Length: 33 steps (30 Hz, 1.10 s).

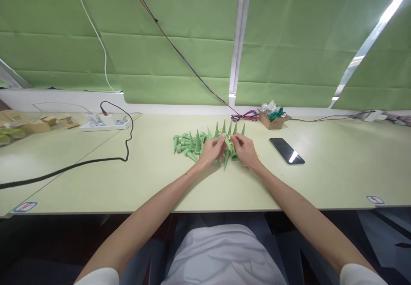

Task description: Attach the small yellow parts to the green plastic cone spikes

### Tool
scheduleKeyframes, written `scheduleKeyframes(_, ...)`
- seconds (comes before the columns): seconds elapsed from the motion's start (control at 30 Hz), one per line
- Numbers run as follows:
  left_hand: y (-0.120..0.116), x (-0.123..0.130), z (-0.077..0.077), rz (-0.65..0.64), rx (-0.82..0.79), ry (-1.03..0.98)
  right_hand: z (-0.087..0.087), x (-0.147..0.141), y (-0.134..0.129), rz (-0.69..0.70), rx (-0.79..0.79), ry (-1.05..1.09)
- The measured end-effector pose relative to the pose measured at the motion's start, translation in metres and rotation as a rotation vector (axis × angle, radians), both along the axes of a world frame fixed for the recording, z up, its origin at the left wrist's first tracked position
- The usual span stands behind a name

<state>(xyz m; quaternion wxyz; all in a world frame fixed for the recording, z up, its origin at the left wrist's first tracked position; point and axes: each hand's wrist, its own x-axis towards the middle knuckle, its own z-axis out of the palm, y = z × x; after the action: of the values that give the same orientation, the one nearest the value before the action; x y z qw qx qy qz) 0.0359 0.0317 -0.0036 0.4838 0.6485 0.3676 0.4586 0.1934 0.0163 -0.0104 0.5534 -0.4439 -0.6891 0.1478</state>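
My left hand [212, 149] is closed, its thumb and fingers pinching a green plastic spike [227, 141]. Facing it, my right hand [244, 149] is pinched against a small yellow piece [230, 138] at that spike. Fingers hide part of both items. Several matching green spikes [224, 127] stand point up in a row behind the hands. More green spikes [189, 143] lie in a heap left of my left hand, some on their sides. Small yellow pieces [257, 153] lie on the table beside my right hand.
A black phone [287, 151] lies to the right. Behind it are a small cardboard box [272, 121] with plastic and green material, and coiled wires [245, 116]. At left, a power strip [105, 123], a black cable [96, 161] and small boxes [40, 125] sit on the table [144, 186].
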Motion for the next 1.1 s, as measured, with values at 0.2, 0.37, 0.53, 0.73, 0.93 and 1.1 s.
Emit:
scheduleKeyframes(0.2,-0.0003,-0.0029,0.0002,-0.073,-0.005,0.015,-0.0005,0.0019,-0.0003,-0.004,-0.013,-0.003)
scheduleKeyframes(0.37,-0.0002,-0.0072,0.0021,-0.109,0.052,0.094,-0.0023,0.0029,0.0025,-0.021,-0.023,-0.011)
scheduleKeyframes(0.53,-0.0044,-0.0091,0.0055,-0.133,0.129,0.126,-0.0035,0.0046,0.0043,-0.018,-0.017,-0.030)
scheduleKeyframes(0.73,-0.0035,-0.0071,0.0002,-0.060,0.231,0.140,-0.0032,0.0048,0.0040,0.005,-0.048,0.010)
scheduleKeyframes(0.93,-0.0031,-0.0040,-0.0009,-0.007,0.285,0.193,-0.0021,0.0025,0.0030,-0.003,-0.021,0.027)
scheduleKeyframes(1.1,-0.0013,-0.0025,0.0005,0.028,0.328,0.166,-0.0012,0.0003,0.0021,-0.013,-0.007,0.039)
